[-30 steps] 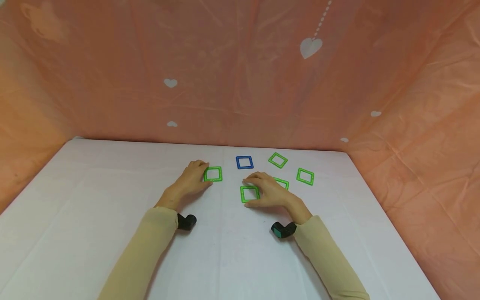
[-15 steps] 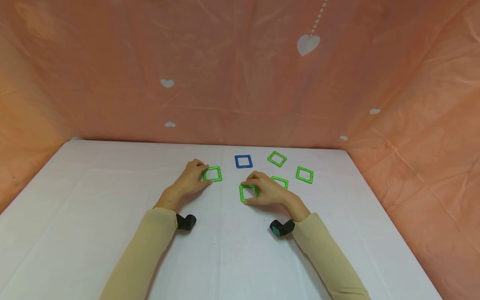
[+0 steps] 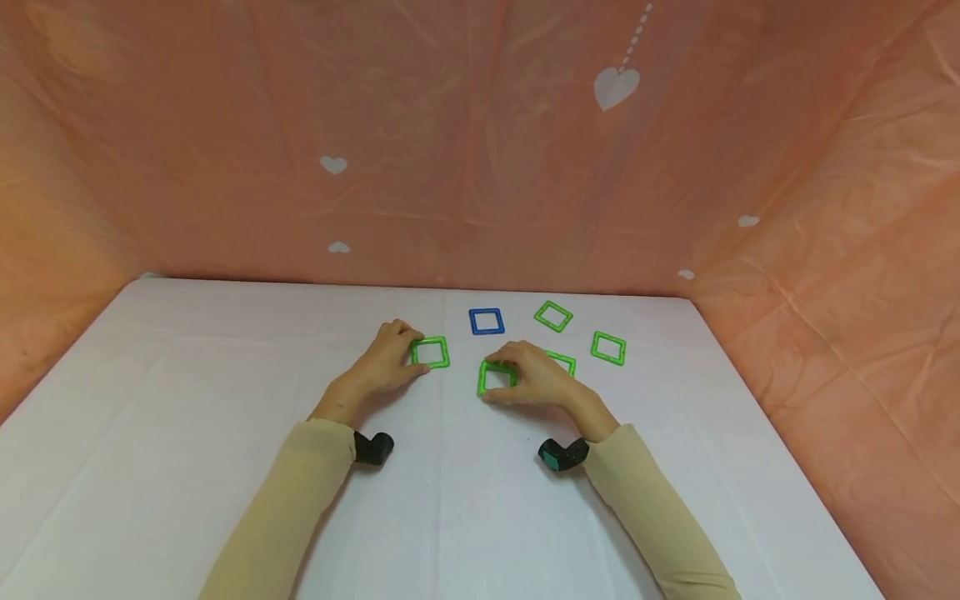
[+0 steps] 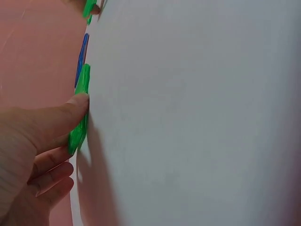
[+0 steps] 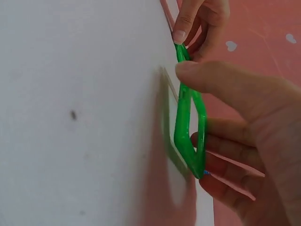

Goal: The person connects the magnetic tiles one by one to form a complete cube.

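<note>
My left hand (image 3: 384, 358) pinches a green square plastic frame (image 3: 447, 352) between thumb and fingers, low over the white table. In the left wrist view the thumb presses on the near side of this green frame (image 4: 84, 77). To its right, my right hand (image 3: 536, 377) grips a second green square frame (image 3: 481, 380) by its edges, thumb on the near side and fingers on the far side. The right wrist view shows this second frame (image 5: 182, 117) tilted and raised, its shadow apart from it on the table. A gap separates the two held frames.
A blue square frame (image 3: 488, 332) lies behind the hands. Two green frames, one turned like a diamond (image 3: 561, 308) and one farther right (image 3: 593, 343), lie on the white table (image 3: 225, 433). Another green frame (image 3: 562, 358) is partly hidden behind my right hand. A pinkish-orange curtain (image 3: 420, 167) surrounds the table.
My right hand has closed on its green frame and tilted it up, a little farther from me. The left hand has shifted its frame slightly right and nearer.
</note>
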`<state>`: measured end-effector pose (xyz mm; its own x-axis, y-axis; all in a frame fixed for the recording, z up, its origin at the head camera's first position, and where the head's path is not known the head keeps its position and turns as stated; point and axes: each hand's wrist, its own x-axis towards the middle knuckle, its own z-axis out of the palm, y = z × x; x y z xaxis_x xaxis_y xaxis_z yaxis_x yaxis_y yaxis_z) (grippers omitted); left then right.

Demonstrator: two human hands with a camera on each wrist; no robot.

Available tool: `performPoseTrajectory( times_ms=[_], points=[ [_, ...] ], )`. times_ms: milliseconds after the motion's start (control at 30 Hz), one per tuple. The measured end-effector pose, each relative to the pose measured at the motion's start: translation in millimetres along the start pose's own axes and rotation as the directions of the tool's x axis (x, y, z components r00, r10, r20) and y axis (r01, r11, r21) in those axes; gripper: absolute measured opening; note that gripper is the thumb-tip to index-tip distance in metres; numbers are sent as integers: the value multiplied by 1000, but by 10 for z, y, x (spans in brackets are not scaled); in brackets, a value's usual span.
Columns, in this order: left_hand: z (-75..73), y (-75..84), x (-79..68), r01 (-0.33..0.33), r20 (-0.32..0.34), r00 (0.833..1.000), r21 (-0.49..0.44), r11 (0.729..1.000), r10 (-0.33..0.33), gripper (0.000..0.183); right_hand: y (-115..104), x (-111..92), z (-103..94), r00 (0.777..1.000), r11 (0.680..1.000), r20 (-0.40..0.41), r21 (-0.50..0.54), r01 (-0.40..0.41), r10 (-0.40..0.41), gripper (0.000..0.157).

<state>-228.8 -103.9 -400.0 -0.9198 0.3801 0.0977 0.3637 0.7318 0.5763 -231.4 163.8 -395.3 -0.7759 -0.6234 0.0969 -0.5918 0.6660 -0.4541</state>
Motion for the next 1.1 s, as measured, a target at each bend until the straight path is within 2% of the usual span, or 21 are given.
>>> performPoseTrajectory(
  times_ms=[300, 633, 867, 1100],
  points=[
    [35, 76, -4, -7, 22, 1000, 11, 1000, 6, 50, 21, -6, -7, 997, 997, -75, 83, -11, 17, 58],
    [51, 146, 6, -89, 6, 996, 36, 995, 89, 51, 26, 20, -9, 991, 992, -128, 121, 41, -26, 62],
    [86, 162, -18, -82, 9, 997, 38, 996, 81, 50, 35, 36, 2, 980, 987, -195, 142, 77, -49, 61],
    [131, 186, -28, -70, 27, 997, 14, 997, 69, 49, 53, 43, 50, 974, 966, -224, 250, 73, -16, 59]
  ],
)
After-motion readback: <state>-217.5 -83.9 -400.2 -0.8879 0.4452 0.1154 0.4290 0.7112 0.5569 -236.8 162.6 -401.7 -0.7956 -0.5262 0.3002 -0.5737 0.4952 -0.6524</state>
